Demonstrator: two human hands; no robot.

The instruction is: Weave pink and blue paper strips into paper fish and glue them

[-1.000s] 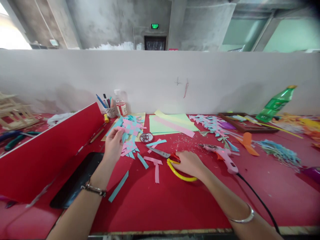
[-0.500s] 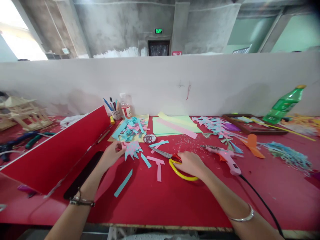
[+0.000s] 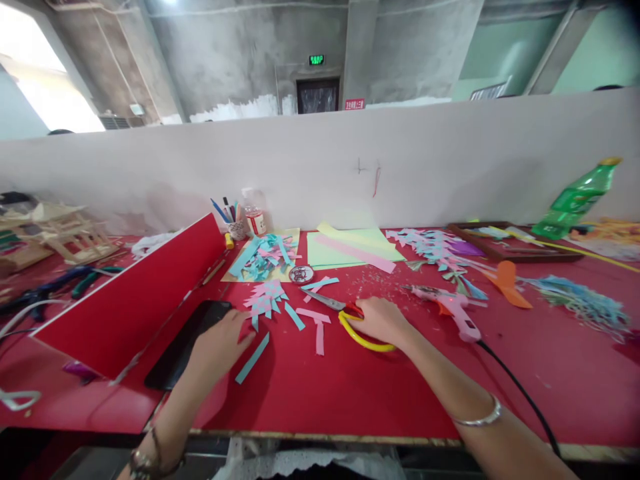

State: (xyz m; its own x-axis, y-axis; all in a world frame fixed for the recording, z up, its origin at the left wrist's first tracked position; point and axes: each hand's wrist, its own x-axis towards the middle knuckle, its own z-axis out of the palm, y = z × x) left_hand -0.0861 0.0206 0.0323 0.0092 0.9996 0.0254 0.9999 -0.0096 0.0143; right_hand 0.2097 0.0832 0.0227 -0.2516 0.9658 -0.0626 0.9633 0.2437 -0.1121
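My right hand (image 3: 383,321) grips the scissors (image 3: 360,343) by their red and yellow handles. Their blades lie partly open near pink and blue paper strips and point to the upper left. Fingers apart and holding nothing visible, my left hand (image 3: 220,343) hovers low beside the black phone (image 3: 187,347). Just beyond its fingertips lies a fringed pink and blue paper piece (image 3: 266,299). A loose blue paper strip (image 3: 253,359) rests to the right of this hand, and a T-shaped pair of pink strips (image 3: 319,321) lies left of the scissors.
A pink glue gun (image 3: 453,308) lies to the right, its black cord trailing to the front edge. A red board (image 3: 135,303) leans at left. Behind are a heap of paper scraps (image 3: 265,257), green sheets (image 3: 350,247), a round tin (image 3: 301,274) and a green bottle (image 3: 575,203).
My left hand has let go of the fringed paper piece and drawn back toward me, its fingers spreading. My right hand stays on the scissors.
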